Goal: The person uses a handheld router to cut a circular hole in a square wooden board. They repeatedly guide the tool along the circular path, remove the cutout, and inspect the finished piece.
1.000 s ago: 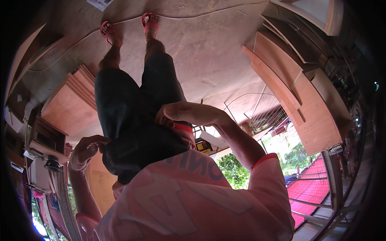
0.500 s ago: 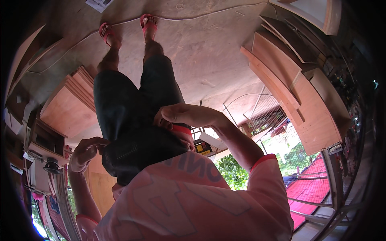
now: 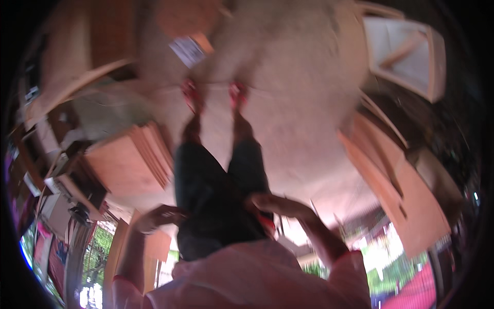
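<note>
At my waist a black cloth item (image 3: 221, 232) covers the front of my dark shorts. My left hand (image 3: 162, 217) is bent in toward its left side, with the fingertips at the dark cloth. On the other side my right hand (image 3: 275, 205) reaches in at hip height, its fingers against the dark cloth beside a red band (image 3: 266, 224). Motion blur smears both hands, so whether either one grips the cloth does not show. My feet, in red sandals (image 3: 237, 92), stand side by side on the floor.
Stacked wooden panels (image 3: 126, 159) lean at the left. Long boards (image 3: 396, 180) and a pale-panelled wooden frame (image 3: 406, 54) stand at the right. A printed sheet (image 3: 188, 51) lies on the concrete floor (image 3: 303, 118) beyond my feet, near a round brown thing (image 3: 188, 15).
The view has tilted and swung, so my body sits lower and further right, and more floor shows beyond my feet. Both hands remain at my waist, now blurred.
</note>
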{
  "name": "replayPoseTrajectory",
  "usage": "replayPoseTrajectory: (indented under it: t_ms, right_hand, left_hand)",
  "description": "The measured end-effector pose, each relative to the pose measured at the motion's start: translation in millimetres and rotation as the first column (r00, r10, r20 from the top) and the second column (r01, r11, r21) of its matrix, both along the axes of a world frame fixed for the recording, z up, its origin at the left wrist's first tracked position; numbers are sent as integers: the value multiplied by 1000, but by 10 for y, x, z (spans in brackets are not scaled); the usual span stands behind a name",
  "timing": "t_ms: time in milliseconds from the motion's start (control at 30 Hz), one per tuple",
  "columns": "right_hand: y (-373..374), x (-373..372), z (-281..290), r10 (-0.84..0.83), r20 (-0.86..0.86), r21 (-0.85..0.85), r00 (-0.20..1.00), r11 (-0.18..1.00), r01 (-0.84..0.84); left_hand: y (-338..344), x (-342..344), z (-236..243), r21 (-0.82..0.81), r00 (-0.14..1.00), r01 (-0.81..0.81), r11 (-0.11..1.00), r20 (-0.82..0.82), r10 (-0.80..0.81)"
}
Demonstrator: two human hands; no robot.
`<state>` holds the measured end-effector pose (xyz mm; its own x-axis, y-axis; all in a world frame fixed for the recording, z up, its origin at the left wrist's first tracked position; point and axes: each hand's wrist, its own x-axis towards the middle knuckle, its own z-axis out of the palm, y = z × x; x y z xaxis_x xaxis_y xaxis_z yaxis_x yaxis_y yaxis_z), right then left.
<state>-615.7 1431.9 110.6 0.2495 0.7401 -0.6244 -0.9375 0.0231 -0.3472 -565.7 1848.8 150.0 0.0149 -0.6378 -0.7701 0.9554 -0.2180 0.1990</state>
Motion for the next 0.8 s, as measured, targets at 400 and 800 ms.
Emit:
replayPoseTrajectory:
  t_ms: [400,800]
  right_hand:
    - [-58,303,33,187,-101,-17,977,982,-189]
    - [38,622,-121,268,-48,-33,962,962,-270]
  left_hand:
    - [-164,-103,-12,51,997,70,996,38,-72]
    - [-83,-121,108,68,980,34,997,194,-46]
